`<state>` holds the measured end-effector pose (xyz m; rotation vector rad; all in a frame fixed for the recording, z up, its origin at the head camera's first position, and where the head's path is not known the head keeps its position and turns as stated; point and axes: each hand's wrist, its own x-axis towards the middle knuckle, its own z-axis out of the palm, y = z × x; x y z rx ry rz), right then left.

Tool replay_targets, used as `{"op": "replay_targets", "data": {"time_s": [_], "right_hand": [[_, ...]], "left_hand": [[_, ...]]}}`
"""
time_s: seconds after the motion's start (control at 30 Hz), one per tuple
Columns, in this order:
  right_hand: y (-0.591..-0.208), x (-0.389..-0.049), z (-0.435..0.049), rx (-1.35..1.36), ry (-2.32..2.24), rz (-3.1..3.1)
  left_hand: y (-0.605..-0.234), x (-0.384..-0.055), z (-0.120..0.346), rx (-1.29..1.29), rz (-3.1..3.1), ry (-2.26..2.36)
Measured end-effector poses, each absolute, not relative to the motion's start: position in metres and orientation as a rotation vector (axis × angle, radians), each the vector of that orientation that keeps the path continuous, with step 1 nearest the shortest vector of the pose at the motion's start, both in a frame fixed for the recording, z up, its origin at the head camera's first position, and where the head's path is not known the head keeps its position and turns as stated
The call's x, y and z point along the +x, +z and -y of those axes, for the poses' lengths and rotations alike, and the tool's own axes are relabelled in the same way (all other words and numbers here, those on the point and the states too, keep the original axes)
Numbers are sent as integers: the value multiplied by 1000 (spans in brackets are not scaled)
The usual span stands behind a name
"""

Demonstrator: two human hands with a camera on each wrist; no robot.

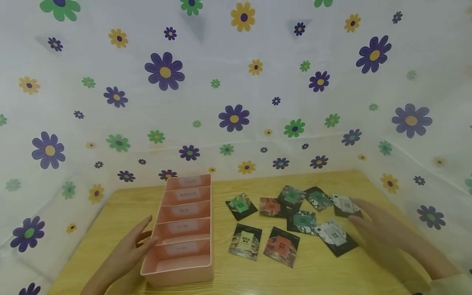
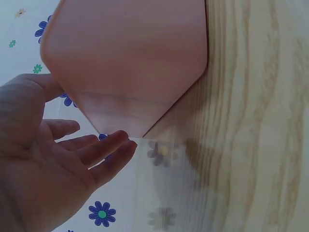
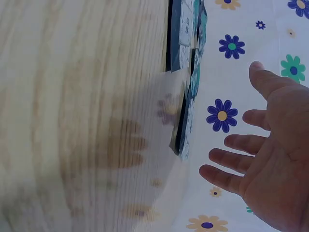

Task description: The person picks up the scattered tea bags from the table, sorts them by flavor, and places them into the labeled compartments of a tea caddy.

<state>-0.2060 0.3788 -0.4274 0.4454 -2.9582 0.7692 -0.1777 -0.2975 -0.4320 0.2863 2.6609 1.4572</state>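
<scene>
A long pink box [image 1: 180, 279] with dividers making several compartments stands on the table, pale labels on its inner walls. My left hand [image 1: 127, 250] is at the box's left side, fingers loosely spread; in the left wrist view the hand [image 2: 60, 154] is beside the pink wall [image 2: 130, 58], and I cannot tell whether it touches. To the right of the box lie several flat square sachets with green, red, pale yellow or white labels. My right hand [image 1: 381, 225] hovers by the white-labelled sachet [image 1: 346, 205] at the far right; the right wrist view shows that hand [image 3: 277, 150] with fingers apart, holding nothing.
A light wood table [image 1: 291, 280] carries everything. White cloth [image 1: 206, 135] printed with flowers rises behind it and along both sides. Some sachets overlap, such as the red-labelled one [image 1: 270, 207] and its neighbours; a yellow-labelled sachet [image 1: 246, 241] lies nearer the box.
</scene>
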Motion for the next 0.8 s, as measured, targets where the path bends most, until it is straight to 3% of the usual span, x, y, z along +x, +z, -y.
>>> {"op": "replay_targets", "data": {"time_s": [0.8], "right_hand": [[-440,-249,-392,393,681,3002]], "left_hand": [[-440,-189,302,420,-2514,1465]]}}
